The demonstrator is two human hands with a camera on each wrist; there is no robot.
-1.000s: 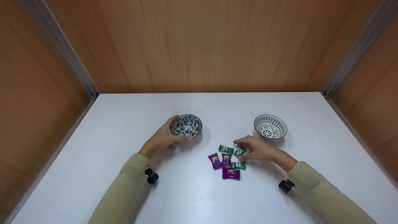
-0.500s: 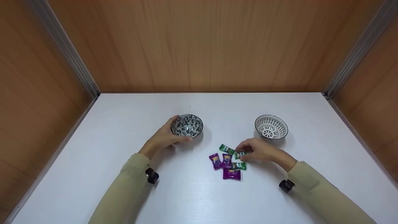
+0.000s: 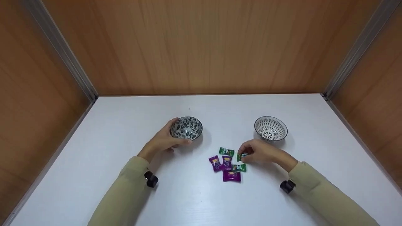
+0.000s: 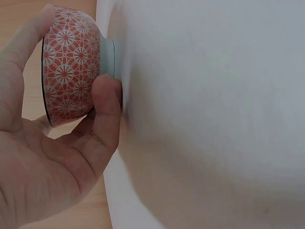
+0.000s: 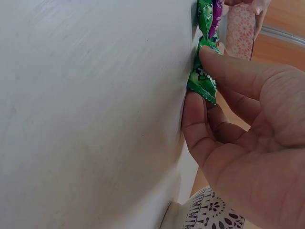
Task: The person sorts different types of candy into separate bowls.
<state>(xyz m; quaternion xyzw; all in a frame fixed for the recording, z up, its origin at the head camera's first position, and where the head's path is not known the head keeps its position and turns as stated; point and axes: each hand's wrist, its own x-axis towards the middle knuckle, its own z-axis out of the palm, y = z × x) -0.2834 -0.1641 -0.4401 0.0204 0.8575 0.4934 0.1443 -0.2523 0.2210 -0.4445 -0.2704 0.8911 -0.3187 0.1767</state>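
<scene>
My left hand (image 3: 164, 139) grips a small bowl (image 3: 187, 128), its thumb at the near rim and a finger at the far rim. Inside, the bowl has a dark floral pattern; its outside, red with white flowers, shows in the left wrist view, where fingers curl round it near the foot. My right hand (image 3: 265, 151) pinches a green-wrapped candy (image 3: 241, 156) between thumb and fingers, low at the tabletop. Around it lie two more green candies, an upper one (image 3: 226, 152) and a lower one (image 3: 239, 168), with purple-wrapped candies (image 3: 232, 176) beside them.
A second bowl (image 3: 270, 128), white with a black pattern, stands behind my right hand. The white table (image 3: 194, 201) is bounded by a wooden back panel (image 3: 201, 50) and wooden side panels.
My right thumb and fingers have closed from a spread pose onto the green candy, which has turned a little. The left hand keeps its hold on the bowl.
</scene>
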